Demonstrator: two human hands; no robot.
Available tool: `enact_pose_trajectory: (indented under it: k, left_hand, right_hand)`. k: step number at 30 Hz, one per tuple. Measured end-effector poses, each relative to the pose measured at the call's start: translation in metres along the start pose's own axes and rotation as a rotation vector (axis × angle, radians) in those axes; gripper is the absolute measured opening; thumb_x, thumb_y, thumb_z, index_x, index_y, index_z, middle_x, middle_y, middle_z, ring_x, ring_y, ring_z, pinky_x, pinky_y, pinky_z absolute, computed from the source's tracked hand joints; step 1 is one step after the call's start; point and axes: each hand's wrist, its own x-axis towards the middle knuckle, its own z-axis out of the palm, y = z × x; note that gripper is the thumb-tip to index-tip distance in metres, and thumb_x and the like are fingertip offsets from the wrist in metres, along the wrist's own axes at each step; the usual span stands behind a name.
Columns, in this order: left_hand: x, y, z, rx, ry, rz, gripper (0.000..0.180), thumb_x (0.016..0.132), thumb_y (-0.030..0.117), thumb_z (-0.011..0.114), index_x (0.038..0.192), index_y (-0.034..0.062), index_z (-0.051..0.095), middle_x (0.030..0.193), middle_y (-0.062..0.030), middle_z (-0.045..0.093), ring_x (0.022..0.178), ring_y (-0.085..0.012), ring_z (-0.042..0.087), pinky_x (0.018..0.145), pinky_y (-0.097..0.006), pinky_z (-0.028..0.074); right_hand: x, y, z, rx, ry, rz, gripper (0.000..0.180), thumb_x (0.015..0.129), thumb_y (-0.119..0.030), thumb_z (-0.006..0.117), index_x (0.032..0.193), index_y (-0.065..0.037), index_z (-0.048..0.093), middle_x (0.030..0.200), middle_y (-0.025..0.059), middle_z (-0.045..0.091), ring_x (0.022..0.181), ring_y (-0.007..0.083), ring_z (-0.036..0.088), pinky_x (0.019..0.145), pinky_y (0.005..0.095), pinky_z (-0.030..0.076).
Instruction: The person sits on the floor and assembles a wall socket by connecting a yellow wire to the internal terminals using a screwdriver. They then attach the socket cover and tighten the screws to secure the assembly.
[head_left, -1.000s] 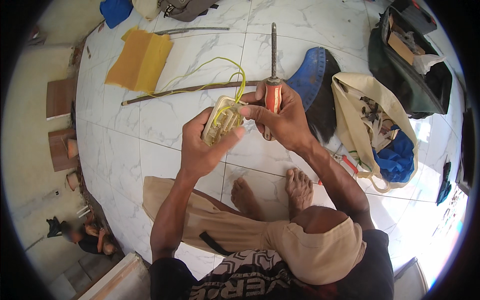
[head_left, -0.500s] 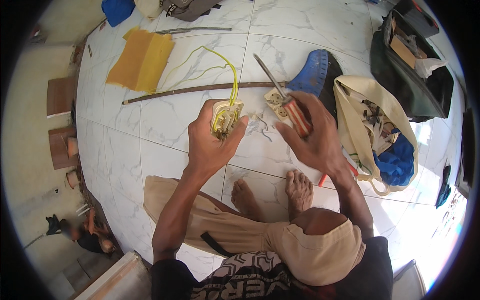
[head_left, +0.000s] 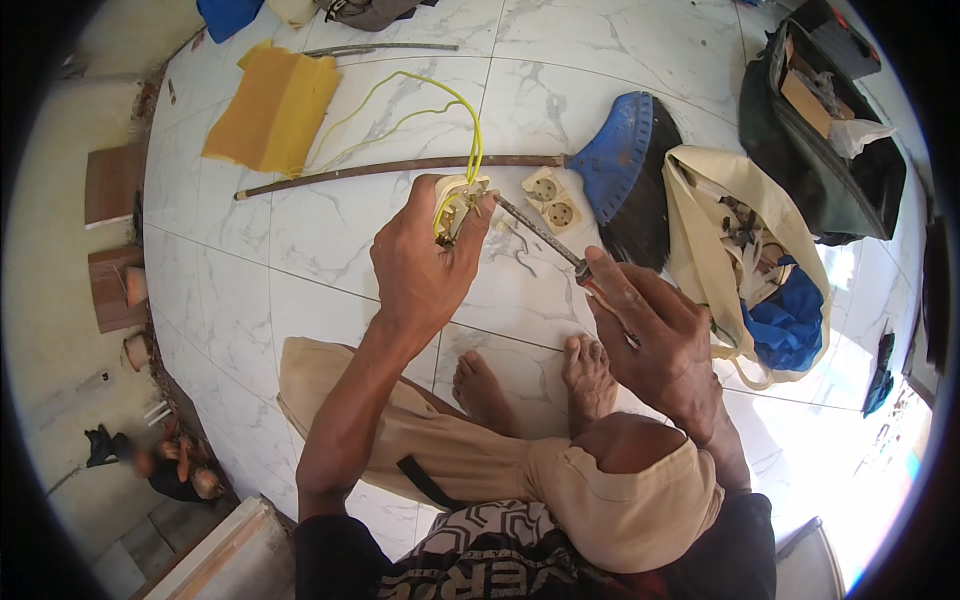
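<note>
My left hand point(head_left: 425, 250) is closed around a cream electrical socket base point(head_left: 455, 187), its inner side facing up. Yellow-green wire point(head_left: 474, 130) loops out of its far end over the floor. In my right hand point(head_left: 655, 325) is a screwdriver point(head_left: 540, 232) with an orange-and-pale handle, mostly covered by my fingers. Its shaft points left and the tip meets the socket base's right edge, near my left thumb; exact contact is hard to make out. A double socket cover point(head_left: 552, 200) with two round outlets lies on the tiles just beyond the shaft.
A blue broom point(head_left: 615, 160) lies beyond my hands, its long handle running left. At right are a cream cloth bag point(head_left: 700, 190) of odds and ends and a dark open bag point(head_left: 815, 165). Yellow sheet material point(head_left: 272, 110) lies far left. Wire scraps point(head_left: 524, 258) sit near my feet.
My right hand has turned the screwdriver from pointing up and away to pointing left, bringing its tip to the socket base. The hand moved nearer me; my left hand has shifted slightly away from me.
</note>
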Motion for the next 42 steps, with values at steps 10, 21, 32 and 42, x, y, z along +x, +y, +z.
enact_pose_trajectory:
  k: [10,21,32,42]
  left_hand:
    - [-0.001,0.005,-0.002,0.102,-0.043,-0.030,0.023,0.097,0.018,0.073,0.102,-0.0016,0.062,0.081,-0.0128,0.074,0.066,-0.0192,0.069,0.061,-0.034,0.052]
    - [-0.001,0.010,0.000,0.279,-0.001,0.007,0.028,0.096,0.027,0.072,0.105,0.0025,0.062,0.079,-0.0187,0.072,0.068,-0.0362,0.071,0.060,-0.044,0.053]
    - [0.000,0.016,-0.002,0.337,-0.018,-0.020,0.029,0.097,0.029,0.069,0.107,0.0031,0.059,0.078,-0.0192,0.071,0.067,-0.0391,0.070,0.058,-0.048,0.052]
    - [0.000,0.017,-0.003,0.312,-0.048,-0.054,0.029,0.099,0.031,0.068,0.108,0.0043,0.060,0.080,-0.0197,0.072,0.071,-0.0404,0.071,0.062,-0.049,0.053]
  right_hand:
    - [0.002,0.001,0.002,-0.053,-0.019,-0.041,0.058,0.083,0.002,0.077,0.139,-0.011,0.064,0.102,0.0092,0.073,0.080,0.0264,0.072,0.066,0.0362,0.060]
    - [0.011,0.007,0.003,-0.697,0.130,-0.429,0.046,0.088,-0.013,0.078,0.133,-0.012,0.069,0.105,0.0058,0.070,0.077,0.0157,0.062,0.051,0.0257,0.043]
    - [0.007,0.009,0.004,-0.643,0.137,-0.417,0.054,0.081,-0.013,0.075,0.135,-0.012,0.069,0.111,0.0057,0.068,0.084,0.0182,0.064,0.058,0.0279,0.048]
    - [0.003,0.014,0.007,-0.598,0.147,-0.393,0.056,0.082,-0.013,0.072,0.138,-0.012,0.067,0.112,0.0049,0.066,0.085,0.0183,0.064,0.060,0.0286,0.050]
